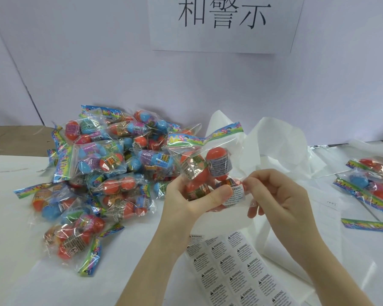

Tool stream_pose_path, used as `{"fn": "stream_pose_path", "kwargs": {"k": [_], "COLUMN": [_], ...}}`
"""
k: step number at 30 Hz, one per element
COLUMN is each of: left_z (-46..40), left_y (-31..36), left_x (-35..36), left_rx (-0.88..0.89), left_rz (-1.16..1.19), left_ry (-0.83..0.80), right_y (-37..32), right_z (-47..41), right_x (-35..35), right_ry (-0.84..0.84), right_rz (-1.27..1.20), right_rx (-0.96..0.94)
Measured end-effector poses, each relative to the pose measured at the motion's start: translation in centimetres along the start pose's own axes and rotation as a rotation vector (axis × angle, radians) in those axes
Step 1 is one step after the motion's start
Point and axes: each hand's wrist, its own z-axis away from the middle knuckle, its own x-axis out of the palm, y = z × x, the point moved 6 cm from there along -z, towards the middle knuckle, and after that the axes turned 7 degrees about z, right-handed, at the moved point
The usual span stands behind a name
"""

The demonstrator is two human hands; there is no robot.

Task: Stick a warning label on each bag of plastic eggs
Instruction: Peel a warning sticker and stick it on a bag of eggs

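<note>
1. The left hand [192,195] holds up a clear bag of plastic eggs [205,166] above the bench [20,250]. Its grip is curled round the bottom of the bag, with the thumb pressed on the front.
2. The eggs inside this bag are mostly orange. The bag has a bright, colourful strip [205,136] along its top.
3. A small white warning label [236,195] sits on the lower front of the bag, just beside the left thumb.
4. The right hand [274,195] is at the right edge of that label. Its grip is narrow, with the thumb and first finger pinching the label's edge.
5. A sheet of warning labels [232,268] lies flat on the bench under the two hands. It has rows of the same small white stickers.
6. A big pile of egg bags [102,173] lies on the left of the bench. The eggs in it are orange, blue and pink.
7. A few more egg bags [372,184] lie on the far right, well apart from the pile.
8. Crumpled white paper [274,146] sits behind the hands.
9. A white sign [223,23] with big black writing hangs on the wall at the back.
</note>
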Motion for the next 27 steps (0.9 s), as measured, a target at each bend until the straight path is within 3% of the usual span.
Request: {"fn": "stream_pose_path", "kwargs": {"k": [7,19,23,27], "left_z": [0.0,-0.1,0.0,0.0], "left_y": [0.0,0.1,0.2,0.0], "left_x": [0.1,-0.7,-0.2,-0.1], "left_rx": [0.029,0.103,0.102,0.089], "left_rz": [0.006,-0.009,0.005,-0.062], "left_ry": [-0.007,0.154,0.07,0.049], "right_y": [0.3,-1.4,0.0,-0.3], "right_z": [-0.2,0.6,0.4,0.4], "right_x": [-0.1,0.2,0.7,1.4], "right_ry": [-0.006,0.052,-0.056,-0.225], "right_rz": [-0.104,0.112,-0.055,-0.126], "right_rx": [0.056,-0.165,0.045,0.049]}}
